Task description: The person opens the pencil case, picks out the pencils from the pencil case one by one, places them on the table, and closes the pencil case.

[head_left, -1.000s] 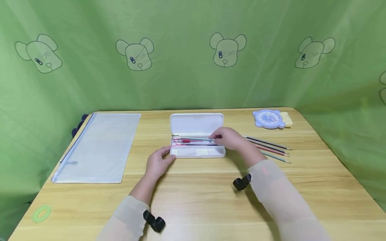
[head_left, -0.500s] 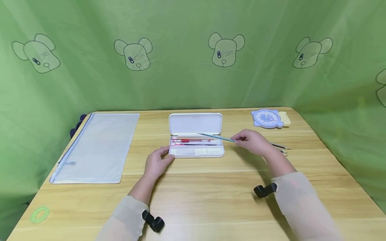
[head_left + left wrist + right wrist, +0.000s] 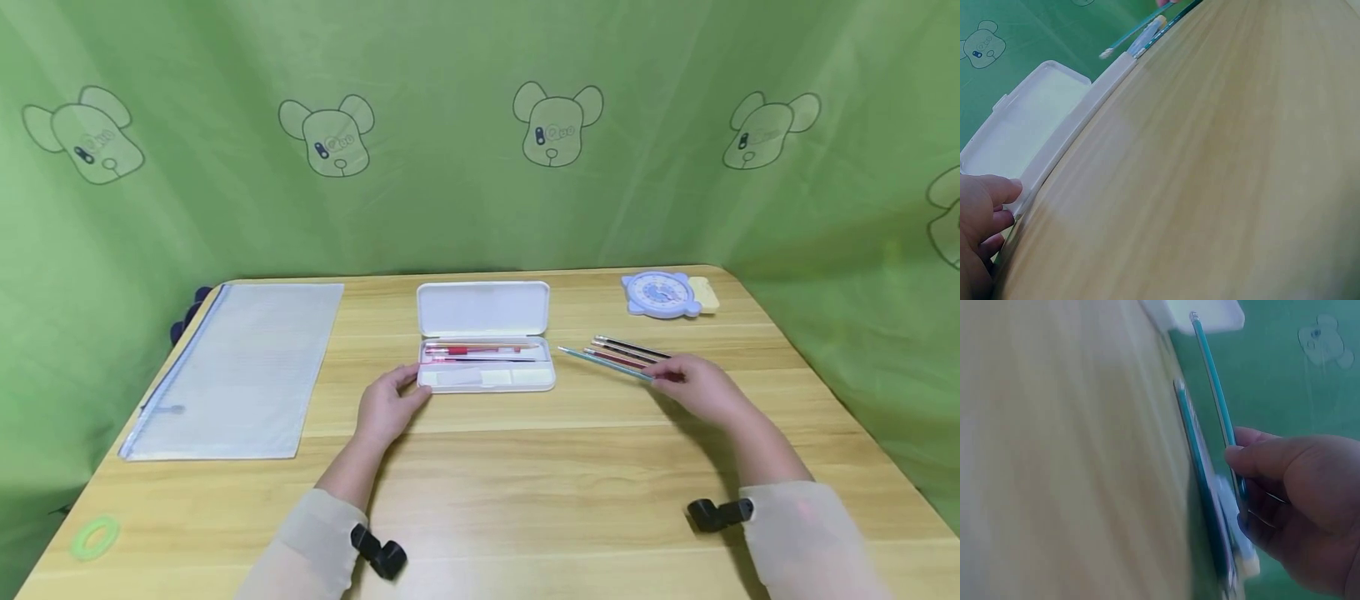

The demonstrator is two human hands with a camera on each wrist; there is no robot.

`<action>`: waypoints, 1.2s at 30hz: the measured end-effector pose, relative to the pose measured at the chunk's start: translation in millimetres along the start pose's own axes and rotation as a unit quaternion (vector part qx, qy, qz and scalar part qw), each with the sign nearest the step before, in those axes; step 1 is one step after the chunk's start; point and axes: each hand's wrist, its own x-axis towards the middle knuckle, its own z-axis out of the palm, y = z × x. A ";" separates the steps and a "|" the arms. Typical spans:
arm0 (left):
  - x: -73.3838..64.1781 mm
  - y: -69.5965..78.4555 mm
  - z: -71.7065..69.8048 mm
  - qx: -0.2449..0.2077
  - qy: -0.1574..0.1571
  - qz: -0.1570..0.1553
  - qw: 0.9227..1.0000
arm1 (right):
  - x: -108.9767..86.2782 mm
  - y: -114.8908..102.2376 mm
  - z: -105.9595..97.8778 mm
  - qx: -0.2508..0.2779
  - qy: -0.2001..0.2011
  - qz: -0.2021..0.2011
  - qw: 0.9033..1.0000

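Right of pencil case, other pencils partly hidden by right hand, pinching teal pencil; left hand holding case

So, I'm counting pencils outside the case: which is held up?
The teal pencil pinched in the right hand; a second teal pencil lies on the table beside darker ones.
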 end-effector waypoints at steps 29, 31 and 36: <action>-0.3 -0.8 -0.1 0.001 0.002 0.001 1.000 | -23.3 38.6 -3.2 -0.050 -0.001 0.051 0.997; -0.2 -0.9 -0.1 0.000 0.002 0.000 1.000 | -23.4 37.9 -3.3 -0.051 0.000 0.054 0.997; 0.1 -0.9 0.0 -0.001 0.002 -0.001 1.000 | -22.6 31.3 -5.3 -0.053 0.000 0.058 0.997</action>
